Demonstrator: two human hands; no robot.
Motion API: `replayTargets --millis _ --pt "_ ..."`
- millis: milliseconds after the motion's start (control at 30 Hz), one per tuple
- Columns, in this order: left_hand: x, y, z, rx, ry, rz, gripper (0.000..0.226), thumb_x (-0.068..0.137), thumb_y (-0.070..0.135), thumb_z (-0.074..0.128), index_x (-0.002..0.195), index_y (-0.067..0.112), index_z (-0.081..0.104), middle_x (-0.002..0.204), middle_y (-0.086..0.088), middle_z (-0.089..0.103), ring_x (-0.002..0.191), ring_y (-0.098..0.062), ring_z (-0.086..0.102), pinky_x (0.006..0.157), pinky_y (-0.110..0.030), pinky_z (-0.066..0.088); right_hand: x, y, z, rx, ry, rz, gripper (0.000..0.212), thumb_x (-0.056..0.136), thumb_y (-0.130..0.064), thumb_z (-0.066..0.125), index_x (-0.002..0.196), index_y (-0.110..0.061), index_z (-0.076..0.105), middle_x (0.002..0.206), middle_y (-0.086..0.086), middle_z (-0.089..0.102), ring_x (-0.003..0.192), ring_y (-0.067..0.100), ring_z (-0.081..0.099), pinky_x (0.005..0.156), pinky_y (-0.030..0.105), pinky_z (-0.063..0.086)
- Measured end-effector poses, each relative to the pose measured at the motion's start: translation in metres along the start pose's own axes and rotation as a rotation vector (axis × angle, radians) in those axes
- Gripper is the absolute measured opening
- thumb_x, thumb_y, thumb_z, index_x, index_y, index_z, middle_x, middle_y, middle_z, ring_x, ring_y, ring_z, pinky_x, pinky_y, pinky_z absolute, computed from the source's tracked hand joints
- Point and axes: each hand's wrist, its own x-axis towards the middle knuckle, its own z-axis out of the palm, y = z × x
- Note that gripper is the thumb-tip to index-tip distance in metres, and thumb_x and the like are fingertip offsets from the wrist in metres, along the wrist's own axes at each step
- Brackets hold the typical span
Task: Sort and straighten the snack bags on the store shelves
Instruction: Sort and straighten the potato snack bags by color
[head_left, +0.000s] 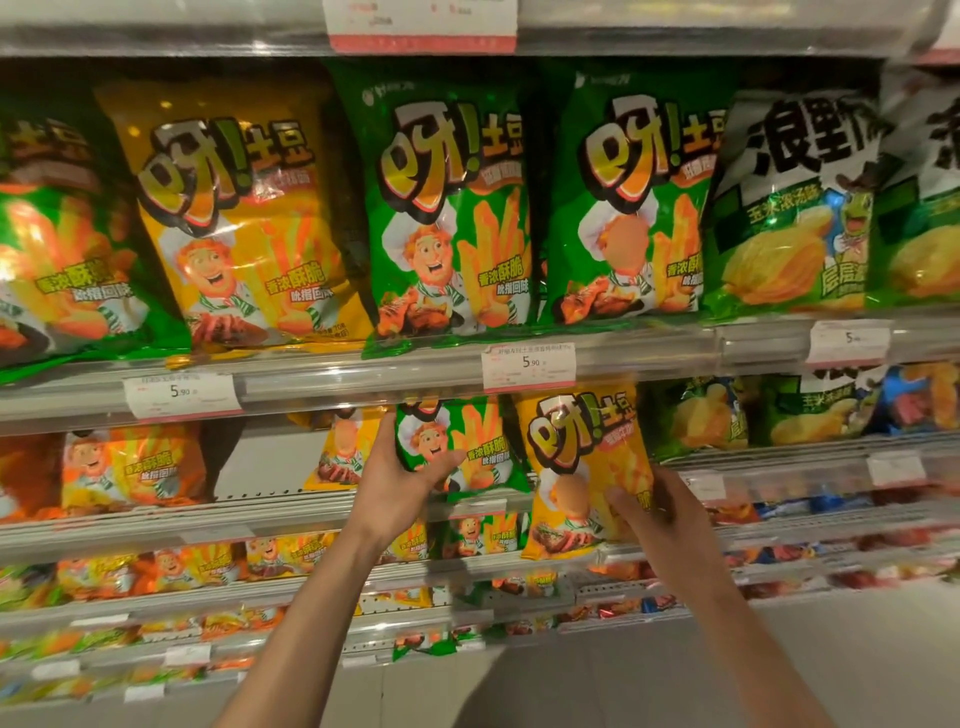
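Head view: gripping a small glossy green foil snack bag with a cartoon chef (457, 447) in the left hand (397, 486), thumb curling across the front, fingers wrapped behind its left edge. Holding that bag upright at the second shelf, top tucked just under the clear plastic shelf rail (363, 376). Pinching a small glossy yellow foil snack bag with the same chef (582, 462) in the right hand (660, 512), thumb pressing on its lower front, fingers curled behind the right edge. Hanging slightly tilted in front of the second shelf edge, touching the green bag's right side.

Standing upright in a row on the shelf above: a large yellow chef bag (239, 218), then two large green chef bags (447, 208) (623, 202), then a green and white crisp bag with a crocodile figure (789, 208). Sitting on the rail beneath them, white price tags reading 5.90 (529, 366) (182, 396). Lying further down, blurred smaller packets on lower shelves (156, 571).
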Motion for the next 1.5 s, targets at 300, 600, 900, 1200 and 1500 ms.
replayTargets --millis 300,600,900,1200,1500 --pt "0.026 0.005 0.024 0.101 0.077 0.062 0.051 0.08 0.048 0.083 0.111 0.021 0.052 0.099 -0.008 0.07 0.088 -0.027 0.071 0.073 -0.048 0.06 -0.004 0.005 -0.008 0.044 0.023 -0.016 0.043 0.082 -0.05 0.07 0.117 -0.025 0.064 0.105 -0.005 0.076 0.096 0.013 0.073 0.084 0.035 0.059" --pt "0.032 -0.007 0.027 0.335 0.147 0.114 0.048 0.084 0.053 0.076 0.103 0.022 0.046 0.09 -0.006 0.06 0.078 -0.023 0.06 0.06 -0.036 0.046 -0.005 0.003 -0.008 0.037 0.029 -0.013 0.038 0.087 -0.046 0.07 0.118 -0.025 0.063 0.106 -0.008 0.074 0.097 0.008 0.07 0.079 0.024 0.053" --pt "0.031 -0.006 0.045 0.364 -0.012 0.153 0.055 0.092 0.049 0.068 0.128 0.017 0.042 0.108 -0.003 0.065 0.094 -0.022 0.065 0.079 -0.045 0.058 -0.006 0.003 -0.001 0.027 0.0 0.009 0.037 0.089 -0.042 0.07 0.12 -0.029 0.055 0.106 -0.017 0.069 0.097 0.0 0.066 0.075 0.017 0.052" --pt "0.028 -0.011 0.041 0.364 0.085 0.242 0.077 0.083 0.052 0.077 0.142 0.014 0.044 0.132 -0.006 0.053 0.121 -0.017 0.052 0.095 -0.04 0.053 -0.002 0.005 -0.001 0.082 -0.055 0.039 0.047 0.089 -0.035 0.072 0.13 -0.023 0.053 0.116 -0.01 0.07 0.1 -0.002 0.066 0.066 0.011 0.056" --pt "-0.037 -0.002 0.042 0.024 -0.021 0.129 0.022 0.094 0.036 0.07 0.114 0.03 0.062 0.105 0.001 0.064 0.088 0.0 0.063 0.075 -0.017 0.053 -0.008 0.007 -0.003 0.11 -0.241 0.08 0.039 0.09 -0.036 0.073 0.127 -0.035 0.06 0.115 -0.015 0.074 0.105 0.002 0.07 0.084 0.019 0.056"
